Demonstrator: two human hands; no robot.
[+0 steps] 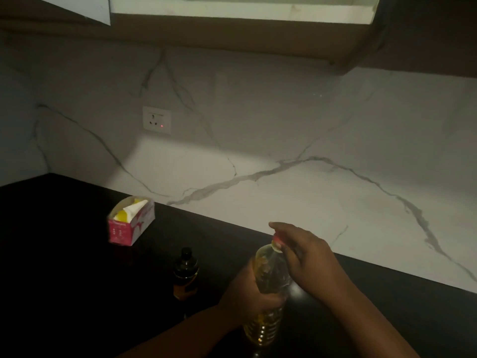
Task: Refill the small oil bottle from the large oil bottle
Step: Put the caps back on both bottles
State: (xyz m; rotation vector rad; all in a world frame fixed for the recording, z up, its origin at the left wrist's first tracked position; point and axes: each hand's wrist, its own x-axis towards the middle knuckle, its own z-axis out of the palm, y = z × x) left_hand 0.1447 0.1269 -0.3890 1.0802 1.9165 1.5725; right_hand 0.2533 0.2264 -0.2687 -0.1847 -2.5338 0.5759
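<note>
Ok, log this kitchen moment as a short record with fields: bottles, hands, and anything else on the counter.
large oil bottle: clear, yellow oil, red cap on
left hand: grips large bottle's body
right hand: fingers at the red cap
small oil bottle: dark, capped, standing left of large bottle
counter: black
box: pink and white, open, near the wall

Large oil bottle (268, 288): clear ribbed plastic, glossy; red plastic cap (278, 239).
Small oil bottle (185, 273): dark, glossy; material unclear.
Countertop (64, 280): black, smooth.
Backsplash (284, 140): white veined marble-look, smooth.
Far-left box (131, 220): printed cardboard, matt.
</note>
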